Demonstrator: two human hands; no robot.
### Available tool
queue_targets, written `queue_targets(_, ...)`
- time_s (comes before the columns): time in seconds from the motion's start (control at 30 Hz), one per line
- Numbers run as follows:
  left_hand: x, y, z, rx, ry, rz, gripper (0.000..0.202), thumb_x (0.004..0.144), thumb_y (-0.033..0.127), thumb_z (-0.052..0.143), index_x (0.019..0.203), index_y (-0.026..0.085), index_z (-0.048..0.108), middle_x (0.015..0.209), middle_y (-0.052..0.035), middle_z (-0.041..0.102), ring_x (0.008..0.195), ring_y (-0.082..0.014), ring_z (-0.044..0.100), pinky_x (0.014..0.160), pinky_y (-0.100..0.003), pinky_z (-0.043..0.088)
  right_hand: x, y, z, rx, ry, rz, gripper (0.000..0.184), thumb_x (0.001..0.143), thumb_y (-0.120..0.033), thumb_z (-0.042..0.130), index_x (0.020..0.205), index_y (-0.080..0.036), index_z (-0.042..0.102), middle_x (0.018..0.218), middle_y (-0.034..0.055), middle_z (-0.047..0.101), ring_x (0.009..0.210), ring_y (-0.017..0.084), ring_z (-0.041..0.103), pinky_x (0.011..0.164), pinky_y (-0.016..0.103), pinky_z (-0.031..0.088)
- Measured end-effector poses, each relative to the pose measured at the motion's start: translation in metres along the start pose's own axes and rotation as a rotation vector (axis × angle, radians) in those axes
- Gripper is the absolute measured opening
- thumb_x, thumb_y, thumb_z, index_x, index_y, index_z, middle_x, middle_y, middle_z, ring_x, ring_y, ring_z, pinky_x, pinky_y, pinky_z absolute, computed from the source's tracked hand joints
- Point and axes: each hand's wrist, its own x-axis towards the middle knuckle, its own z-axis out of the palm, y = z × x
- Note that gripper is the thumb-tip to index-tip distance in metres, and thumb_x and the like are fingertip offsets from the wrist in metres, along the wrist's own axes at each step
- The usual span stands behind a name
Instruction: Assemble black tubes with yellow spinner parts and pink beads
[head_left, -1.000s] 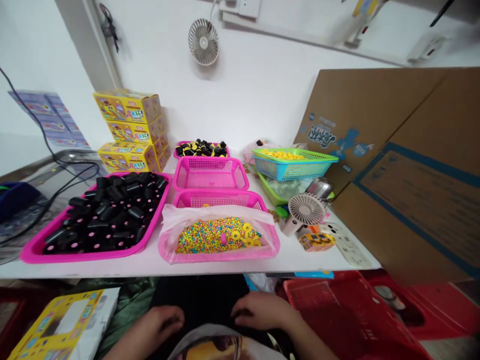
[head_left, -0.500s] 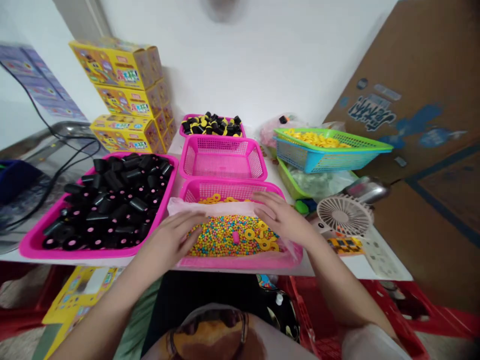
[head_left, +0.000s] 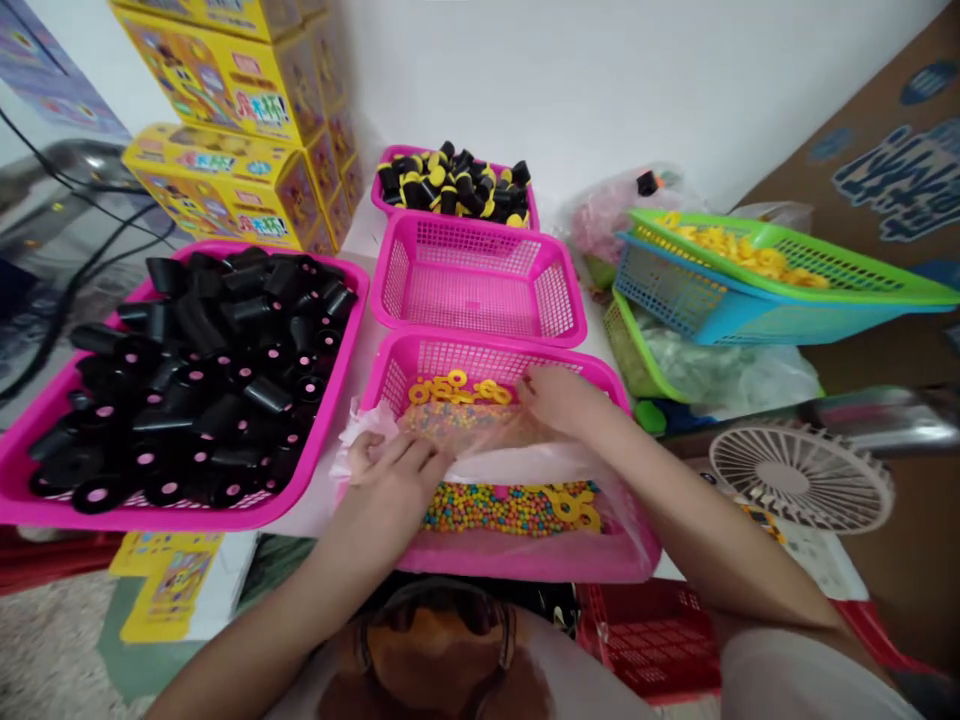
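Observation:
A clear plastic bag (head_left: 517, 464) of small multicoloured beads (head_left: 480, 508) lies in the nearest pink basket (head_left: 622, 395). Its film partly covers the beads. My left hand (head_left: 397, 485) is closed on the bag's left side, fingers bent over the film and thumb by the crumpled edge. At the bag's far right part, my right hand (head_left: 559, 400) has its fingers curled together on the film; the fingertips are partly hidden. Yellow rings (head_left: 457, 378) lie behind the bag in the basket, and a few more yellow rings (head_left: 566, 505) rest among the beads.
On the left stands a large pink basket (head_left: 341, 400) of black cups (head_left: 225, 320). Another pink basket (head_left: 480, 285) and one with black-and-yellow pieces (head_left: 454, 180) are behind. Yellow boxes (head_left: 232, 200) are stacked back left; green and blue baskets (head_left: 690, 300) and a fan (head_left: 799, 475) stand right.
My hands have gone from spread over the beads to closed on the bag. Its film now covers more of the beads. The view has moved closer and lower.

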Motion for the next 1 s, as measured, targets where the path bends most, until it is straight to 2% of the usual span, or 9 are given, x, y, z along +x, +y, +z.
queue_targets(0.1,-0.001,-0.003,-0.004,-0.058,0.016,0.082,0.036,0.099,-0.003,0.05,0.113,0.022,0.073,0.105,-0.0042,0.075,0.103,-0.0256,0.066,0.099,-0.051,0.041,0.012,0.008,0.021,-0.009,-0.002,0.11,0.039,0.106,-0.036,0.048,0.098,-0.01,0.076,0.094,0.0246,0.077,0.092,0.035,0.076,0.079,0.044,0.055)
queue_targets(0.2,-0.001,-0.006,-0.005,-0.06,0.037,0.14,0.032,0.101,0.002,0.049,0.116,0.02,0.071,0.107,-0.0052,0.075,0.102,-0.0253,0.065,0.098,-0.05,0.041,0.013,0.013,0.034,0.002,0.024,0.16,0.035,0.104,-0.04,0.055,0.108,-0.01,0.073,0.099,0.0245,0.077,0.095,0.035,0.076,0.08,0.043,0.057)
queue_targets(0.33,-0.001,-0.007,-0.004,-0.043,0.067,0.174,0.026,0.103,0.007,0.05,0.117,0.019,0.068,0.106,-0.0059,0.075,0.101,-0.025,0.064,0.096,-0.048,0.041,0.011,0.015,0.038,0.005,0.05,0.213,0.035,0.098,-0.04,0.065,0.113,-0.008,0.068,0.105,0.026,0.076,0.096,0.037,0.076,0.077,0.043,0.057)
queue_targets(0.47,-0.002,-0.007,-0.003,-0.051,0.103,0.191,0.022,0.104,0.008,0.05,0.115,0.017,0.067,0.102,-0.0055,0.074,0.098,-0.0254,0.063,0.094,-0.05,0.041,0.011,0.014,0.038,0.013,0.058,0.23,0.031,0.094,-0.033,0.071,0.115,-0.01,0.066,0.099,0.0199,0.078,0.089,0.032,0.077,0.072,0.038,0.056)
queue_targets(0.57,-0.002,-0.006,-0.003,-0.058,0.1,0.19,0.02,0.104,0.011,0.05,0.114,0.017,0.066,0.101,-0.0054,0.073,0.1,-0.0255,0.062,0.095,-0.05,0.043,0.012,0.006,0.037,0.044,0.051,0.18,0.022,0.095,-0.024,0.07,0.112,-0.011,0.066,0.1,0.0183,0.079,0.089,0.03,0.077,0.074,0.037,0.056)
queue_targets(0.67,-0.003,-0.005,-0.002,-0.063,0.107,0.192,0.019,0.105,0.014,0.051,0.115,0.017,0.066,0.102,-0.0057,0.073,0.099,-0.0261,0.063,0.094,-0.051,0.045,0.015,-0.009,0.036,0.095,0.04,0.068,0.019,0.102,-0.022,0.059,0.117,-0.013,0.067,0.11,0.0173,0.079,0.099,0.028,0.077,0.087,0.037,0.057)
queue_targets(0.8,-0.003,-0.005,-0.002,-0.051,0.1,0.194,0.021,0.104,0.014,0.051,0.117,0.017,0.068,0.107,-0.008,0.073,0.102,-0.0272,0.065,0.097,-0.054,0.048,0.018,-0.032,0.039,0.151,0.05,-0.065,0.033,0.107,-0.026,0.052,0.136,-0.014,0.06,0.135,0.0188,0.071,0.125,0.028,0.069,0.108,0.041,0.052)
queue_targets(0.9,-0.002,-0.005,-0.002,-0.037,0.088,0.194,0.023,0.104,0.011,0.05,0.116,0.016,0.068,0.106,-0.0097,0.074,0.102,-0.0276,0.065,0.099,-0.055,0.05,0.02,-0.047,0.041,0.179,0.049,-0.113,0.043,0.105,-0.033,0.057,0.143,-0.012,0.055,0.14,0.0211,0.066,0.13,0.03,0.065,0.113,0.044,0.051)
queue_targets(1.0,-0.002,-0.004,-0.003,-0.037,0.085,0.182,0.025,0.104,0.01,0.047,0.115,0.015,0.069,0.104,-0.0097,0.073,0.101,-0.0285,0.066,0.1,-0.06,0.051,0.023,-0.062,0.042,0.245,0.059,-0.198,0.048,0.103,-0.034,0.061,0.145,-0.013,0.052,0.143,0.0198,0.062,0.135,0.029,0.061,0.118,0.045,0.047)
